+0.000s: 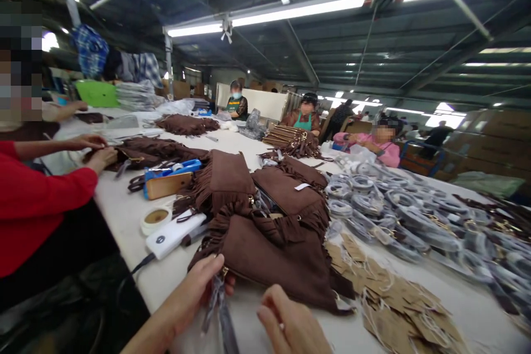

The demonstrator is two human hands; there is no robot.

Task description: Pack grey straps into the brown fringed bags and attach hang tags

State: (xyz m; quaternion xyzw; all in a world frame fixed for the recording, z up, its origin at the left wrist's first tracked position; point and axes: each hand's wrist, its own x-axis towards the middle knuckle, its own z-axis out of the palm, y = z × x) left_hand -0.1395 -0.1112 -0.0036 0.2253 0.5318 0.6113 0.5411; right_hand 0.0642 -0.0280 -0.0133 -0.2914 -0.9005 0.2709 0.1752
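Note:
A brown fringed bag (269,257) lies on the white table right in front of me. My left hand (209,282) is closed at the bag's near left corner, pinching it by the metal zipper end, where a plastic-wrapped strap (226,323) hangs down. To the right, my right hand (288,323) is just below the bag's near edge, its fingers curled; what they hold, if anything, is too small to tell. More brown fringed bags (230,177) lie behind this one.
Brown paper tags (398,298) with white strings lie at the right, plastic-wrapped coiled straps (398,204) beyond. A white power bank (176,235), tape roll (155,218) and phone (169,185) are at the left. A person in red (45,204) works beside me; others sit across.

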